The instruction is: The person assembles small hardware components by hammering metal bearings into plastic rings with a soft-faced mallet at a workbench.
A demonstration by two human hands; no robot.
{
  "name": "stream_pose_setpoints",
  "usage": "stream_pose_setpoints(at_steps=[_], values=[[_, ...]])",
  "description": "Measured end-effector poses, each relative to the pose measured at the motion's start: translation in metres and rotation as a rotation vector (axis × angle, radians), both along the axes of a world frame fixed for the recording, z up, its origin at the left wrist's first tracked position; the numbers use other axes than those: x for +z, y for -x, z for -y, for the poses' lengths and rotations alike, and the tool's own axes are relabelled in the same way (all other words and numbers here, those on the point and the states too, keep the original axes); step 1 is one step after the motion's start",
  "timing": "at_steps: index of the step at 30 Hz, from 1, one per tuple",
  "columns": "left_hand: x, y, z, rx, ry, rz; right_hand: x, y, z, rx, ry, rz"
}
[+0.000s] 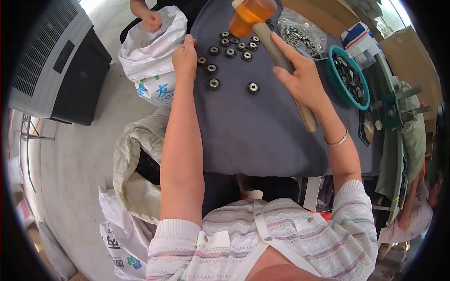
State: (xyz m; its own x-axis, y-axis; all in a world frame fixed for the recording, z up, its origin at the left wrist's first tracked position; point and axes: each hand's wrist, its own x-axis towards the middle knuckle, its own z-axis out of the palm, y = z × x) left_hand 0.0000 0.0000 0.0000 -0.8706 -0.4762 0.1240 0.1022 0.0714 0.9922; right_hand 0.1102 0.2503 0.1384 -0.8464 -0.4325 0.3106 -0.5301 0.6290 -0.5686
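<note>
On grey cloth-covered table, seen from head camera: small round metal rollers with dark centres, a loose cluster of about a dozen lying flat toward far edge, two set apart nearer, one at and one at. Left hand resting at table's left edge beside cluster, fingers loosely curled and pointing away, nothing visibly gripped; whether a fingertip touches nearest roller cannot be told. Right hand closed around pale wooden handle of mallet, index finger laid along shaft, amber translucent head raised above far side of cluster, not touching any piece. Clear plastic bag of further small metal parts just beyond mallet; teal round basket filled with dark ring-shaped parts at right, touching neither hand. White woven sack off table's left corner, another person's hand at its mouth. Judged progress: rollers laid out in a group and mallet poised, so seemingly mid-batch; which pieces are already struck cannot be told; bag and basket stock look largely unprocessed, so much apparently left
</note>
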Motion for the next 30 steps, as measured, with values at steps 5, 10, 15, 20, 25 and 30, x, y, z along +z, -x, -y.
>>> stream_pose_setpoints(at_steps=[5, 10, 15, 20, 25, 30], values=[[0.006, -0.004, -0.002, 0.013, 0.056, 0.011, -0.038, 0.022, 0.015, -0.112, -0.283, 0.111], [0.005, -0.004, 0.003, 0.076, 0.172, 0.013, -0.027, 0.015, 0.010, -0.035, -0.086, 0.152], [0.048, -0.029, -0.022, 0.086, 0.382, -0.073, -0.022, -0.016, -0.025, -0.172, 0.490, 0.167], [0.051, -0.044, -0.054, -0.203, 0.722, -0.542, -0.042, -0.030, -0.049, -0.316, 0.679, 0.214], [0.031, -0.039, -0.069, -0.259, 1.188, -0.437, -0.051, -0.039, -0.060, -0.371, 0.814, 0.287], [0.059, -0.060, -0.085, -0.384, 1.394, -0.297, -0.046, -0.041, -0.076, -0.302, 0.851, 0.265]])
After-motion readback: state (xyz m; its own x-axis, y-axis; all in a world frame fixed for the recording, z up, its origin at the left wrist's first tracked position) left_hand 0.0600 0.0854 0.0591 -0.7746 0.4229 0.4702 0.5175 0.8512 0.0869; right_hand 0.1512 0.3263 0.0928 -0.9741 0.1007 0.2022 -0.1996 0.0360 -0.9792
